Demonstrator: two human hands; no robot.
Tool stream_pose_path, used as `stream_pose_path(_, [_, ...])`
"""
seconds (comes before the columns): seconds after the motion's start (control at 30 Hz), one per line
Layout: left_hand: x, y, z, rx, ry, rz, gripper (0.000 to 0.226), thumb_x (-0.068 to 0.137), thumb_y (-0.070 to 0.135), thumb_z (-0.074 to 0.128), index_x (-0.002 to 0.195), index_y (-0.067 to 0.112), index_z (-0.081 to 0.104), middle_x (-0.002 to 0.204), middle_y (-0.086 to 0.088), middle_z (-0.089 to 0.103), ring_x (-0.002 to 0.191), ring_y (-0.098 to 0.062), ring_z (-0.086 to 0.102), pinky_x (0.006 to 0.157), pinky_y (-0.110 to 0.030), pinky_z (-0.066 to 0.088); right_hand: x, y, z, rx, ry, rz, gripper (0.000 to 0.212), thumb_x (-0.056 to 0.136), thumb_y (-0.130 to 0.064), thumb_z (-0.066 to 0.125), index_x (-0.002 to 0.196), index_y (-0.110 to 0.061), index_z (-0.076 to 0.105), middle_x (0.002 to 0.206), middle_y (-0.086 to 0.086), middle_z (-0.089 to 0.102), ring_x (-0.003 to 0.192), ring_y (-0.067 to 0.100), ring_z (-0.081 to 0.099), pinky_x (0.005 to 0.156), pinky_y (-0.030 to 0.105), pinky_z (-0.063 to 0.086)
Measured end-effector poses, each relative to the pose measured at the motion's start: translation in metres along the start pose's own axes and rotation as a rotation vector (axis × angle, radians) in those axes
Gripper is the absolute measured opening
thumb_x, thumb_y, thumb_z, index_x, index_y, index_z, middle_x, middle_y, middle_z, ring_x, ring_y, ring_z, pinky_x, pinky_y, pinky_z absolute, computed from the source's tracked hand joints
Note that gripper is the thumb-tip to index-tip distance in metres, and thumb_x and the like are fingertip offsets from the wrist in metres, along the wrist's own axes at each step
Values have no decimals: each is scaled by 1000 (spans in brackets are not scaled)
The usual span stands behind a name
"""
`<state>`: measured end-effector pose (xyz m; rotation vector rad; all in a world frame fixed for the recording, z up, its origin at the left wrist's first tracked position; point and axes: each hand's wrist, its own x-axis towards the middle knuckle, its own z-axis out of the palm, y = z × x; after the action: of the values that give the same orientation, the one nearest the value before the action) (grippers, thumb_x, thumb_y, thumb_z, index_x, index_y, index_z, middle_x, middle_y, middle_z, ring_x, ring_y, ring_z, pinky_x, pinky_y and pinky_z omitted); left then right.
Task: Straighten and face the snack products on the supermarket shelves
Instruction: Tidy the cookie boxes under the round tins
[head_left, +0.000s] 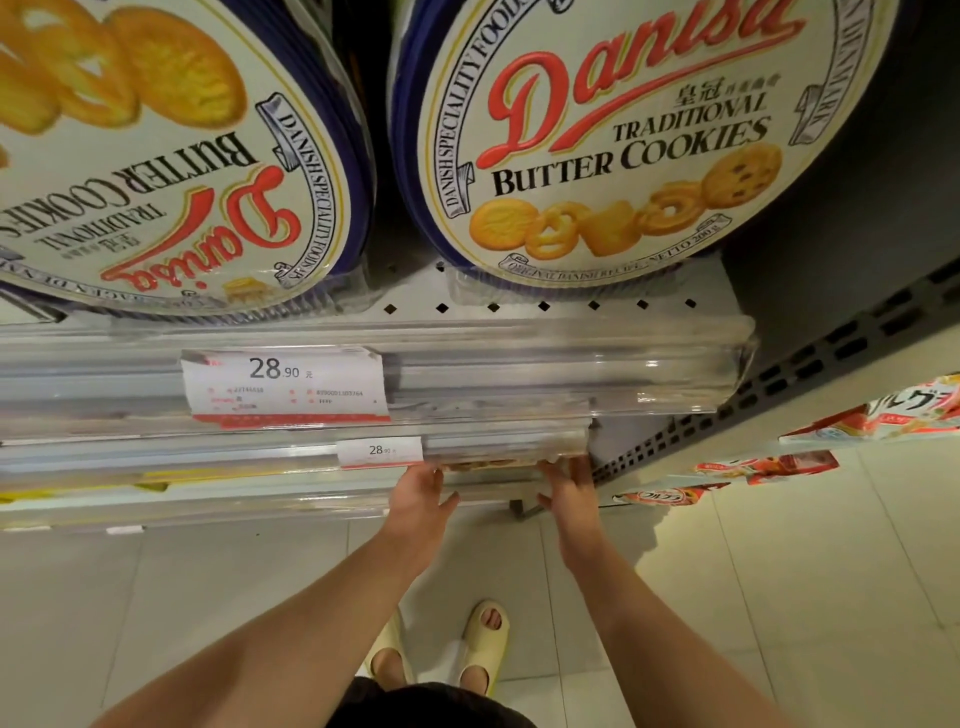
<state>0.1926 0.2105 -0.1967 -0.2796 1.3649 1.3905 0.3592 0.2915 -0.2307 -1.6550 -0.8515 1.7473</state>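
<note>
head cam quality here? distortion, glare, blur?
Head view: strong wide-angle bulge on the near cookie tins; sheen and smearing on the clear shelf-edge strips; small print on the price tag unreadable; both hands fairly sharp, lit warm.

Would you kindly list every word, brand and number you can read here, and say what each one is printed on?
"Danisa", "TRADITIONAL BUTTER COOKIES", "DANISH SPECIALITY FOODS": right cookie tin.
Same wording, upside down: left cookie tin.
"28.90": large price tag; its small print is too blurred to read.
"28.90": small price tag on the shelf below.
Japanese lettering on the red packets: too partial to read.
Both hands carry no text.
</note>
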Motion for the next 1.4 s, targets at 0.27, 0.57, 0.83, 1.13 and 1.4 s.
stream_pose_path(0.27, [-4, 1, -13, 409, -129, 80, 22, 103, 12, 51, 123, 21, 57, 121, 8, 60, 127, -16, 51, 115, -44, 40, 3, -6, -10, -74, -39, 35, 51, 95, -12, 66, 142, -21, 49, 129, 4, 61, 115, 24, 59, 104, 47, 46])
stream_pose_path(0.57, [-38, 7, -78, 909, -50, 581, 27, 91, 6, 59, 99, 28, 72, 101, 17, 75, 95, -5, 68, 87, -25, 53, -105, -1, 7, -395, -53, -470, 20, 95, -8, 63, 103, -25, 70, 94, -10, 72, 85, 20, 68, 78, 27, 55])
stream_pose_path(0.83, [-66, 31, -123, 1223, 64, 944, 44, 84, 33, 49, 124, 25, 65, 124, 14, 62, 117, -7, 56, 102, -31, 46, -110, -17, 84, -1419, -383, -1275, 74, 80, -31, 69, 150, -16, 47, 158, 5, 43, 148, 26, 37, 115, 52, 40])
stream_pose_path(1.13, [-73, 79, -249, 1192, 442, 960, 60, 89, 17, 57, 148, 20, 46, 159, -3, 38, 146, -23, 34, 118, -42, 32, -126, -7, 102, -1558, -269, -1120, 81, 88, -32, 62, 160, -18, 28, 167, 2, 27, 156, 24, 18, 124, 49, 26])
stream_pose_path(1.4, [-46, 144, -337, 1254, 597, 1014, 77, 86, 17, 58, 156, 9, 27, 169, -13, 11, 156, -35, 13, 119, -54, 26, -157, 15, 154, -1575, 40, -958, 81, 82, -29, 68, 155, -10, 38, 150, 20, 39, 147, 40, 31, 113, 51, 43])
